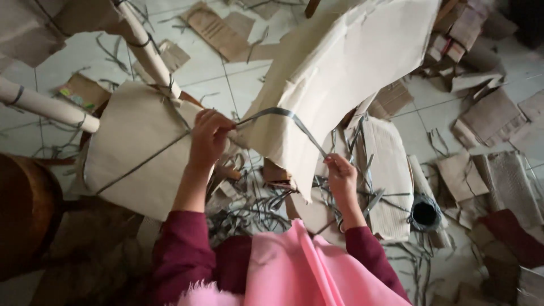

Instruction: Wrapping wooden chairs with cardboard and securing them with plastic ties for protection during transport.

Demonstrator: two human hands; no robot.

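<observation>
Seen from above, the person's left hand (208, 139) is raised in front of a chair seat wrapped in brown paper (133, 150), its grip pinched tight on one end of a flat grey strap (283, 116). The strap runs from those fingers across the lower part of a large piece of brown cardboard wrapping (334, 73), which rises to the upper right, then slants down to the right hand (341, 175). The right hand's grip is also closed on the strap, thumb and fingers squeezing it just below the edge of the cardboard, near the person's body. Between the two hands the strap looks stretched and lies against the cardboard's face.

The wrapped seat is bound by thin dark cords that cross it, and two paper-wrapped chair legs (148, 51) stick up and out to the upper left, also tied with bands. Both forearms wear dark red sleeves (181, 249), and a pink cloth (294, 272) covers the person's lap at the bottom of the view.

The tiled floor (226, 79) is littered with torn cardboard pieces and loose grey strap offcuts (249, 209). A dark roll of strap (425, 214) lies on the floor to the right of the right hand, beside a ribbed sheet of corrugated cardboard (388, 170). A brown rounded wooden object (25, 209) sits at the left edge; what it is cannot be told
</observation>
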